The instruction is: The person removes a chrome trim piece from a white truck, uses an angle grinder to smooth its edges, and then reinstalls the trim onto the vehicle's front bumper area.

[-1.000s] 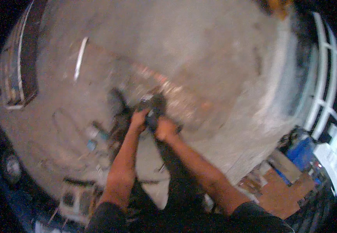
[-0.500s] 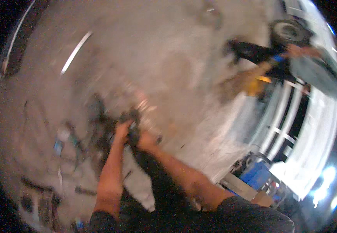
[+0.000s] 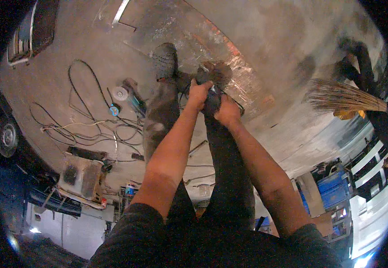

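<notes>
Far to the left of the dark tool (image 3: 212, 103) is a car wheel (image 3: 8, 136). A box (image 3: 81, 175) with a black stain is to the left of the tool too, and nearer the person. Long cords (image 3: 95, 124) loop on the floor (image 3: 51, 89), left of the tool. A grinder (image 3: 134, 99) with a pale disc lies there too, closer to the tool than the wheel is. A boot (image 3: 166, 58) is just left of the tool. The left hand (image 3: 197, 95) is on the left side of the tool, and its fingers curl tight round it. The tool is between the two hands, over the floor. The right hand (image 3: 228, 110) is on the right side of the tool, and its fingers wrap round it. Orange marks (image 3: 232, 48) are on the floor past the tool. A blue crate (image 3: 332, 192) is right of the tool, nearer the person. A broom (image 3: 348, 96) is far right of the tool.
</notes>
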{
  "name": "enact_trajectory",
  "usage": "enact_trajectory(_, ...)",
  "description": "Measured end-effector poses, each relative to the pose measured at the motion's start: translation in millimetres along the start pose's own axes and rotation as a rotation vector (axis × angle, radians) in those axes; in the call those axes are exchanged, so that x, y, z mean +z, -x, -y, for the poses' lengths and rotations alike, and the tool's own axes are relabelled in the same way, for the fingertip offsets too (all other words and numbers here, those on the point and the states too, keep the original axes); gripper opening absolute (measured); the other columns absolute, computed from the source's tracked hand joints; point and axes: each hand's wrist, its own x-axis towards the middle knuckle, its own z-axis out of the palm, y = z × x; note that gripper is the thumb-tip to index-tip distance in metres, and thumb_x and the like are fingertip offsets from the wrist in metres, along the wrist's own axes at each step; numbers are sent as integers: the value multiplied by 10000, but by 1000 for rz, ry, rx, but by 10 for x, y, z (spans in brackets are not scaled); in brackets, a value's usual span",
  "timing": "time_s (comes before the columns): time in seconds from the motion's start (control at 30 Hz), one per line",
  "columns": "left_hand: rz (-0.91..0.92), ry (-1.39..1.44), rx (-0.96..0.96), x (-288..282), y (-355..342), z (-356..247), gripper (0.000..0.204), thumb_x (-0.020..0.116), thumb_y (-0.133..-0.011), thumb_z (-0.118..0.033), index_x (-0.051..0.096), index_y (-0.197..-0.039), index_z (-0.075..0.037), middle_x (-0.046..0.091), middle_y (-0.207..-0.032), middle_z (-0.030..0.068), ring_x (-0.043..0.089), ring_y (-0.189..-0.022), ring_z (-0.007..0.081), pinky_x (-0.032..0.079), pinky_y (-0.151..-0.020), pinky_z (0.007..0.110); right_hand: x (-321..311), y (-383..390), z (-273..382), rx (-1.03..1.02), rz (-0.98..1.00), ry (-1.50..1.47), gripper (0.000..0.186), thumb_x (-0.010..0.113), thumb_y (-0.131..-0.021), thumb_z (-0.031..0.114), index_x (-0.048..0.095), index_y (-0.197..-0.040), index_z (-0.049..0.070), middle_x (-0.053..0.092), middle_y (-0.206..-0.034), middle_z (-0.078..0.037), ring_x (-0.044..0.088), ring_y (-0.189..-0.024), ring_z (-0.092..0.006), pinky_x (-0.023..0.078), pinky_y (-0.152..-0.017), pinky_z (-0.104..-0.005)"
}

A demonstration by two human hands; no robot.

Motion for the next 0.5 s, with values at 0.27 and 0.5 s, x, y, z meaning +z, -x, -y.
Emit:
enact_trajectory(0.27,40,-85,-28,12,-181,-10,680,752,-758,-142,415,-1314,56,630,-1037,192,640,-857,285,544,-711,431,264,-147,-149,-38,-97,-60,670,798,-722,274,492,-1258,13,577,-1241,-225,589,-1137,-407,500,-952,-501)
enact_trajectory(0.5,42,-73,-7,40,-157,-69,644,732,-778,-96,400,-1304,72,618,-1058,201,639,-851,292,549,-705,424,276,-209,-108,0,-62,-47,679,802,-722,287,489,-1252,1,574,-1249,-229,585,-1149,-401,487,-977,-480)
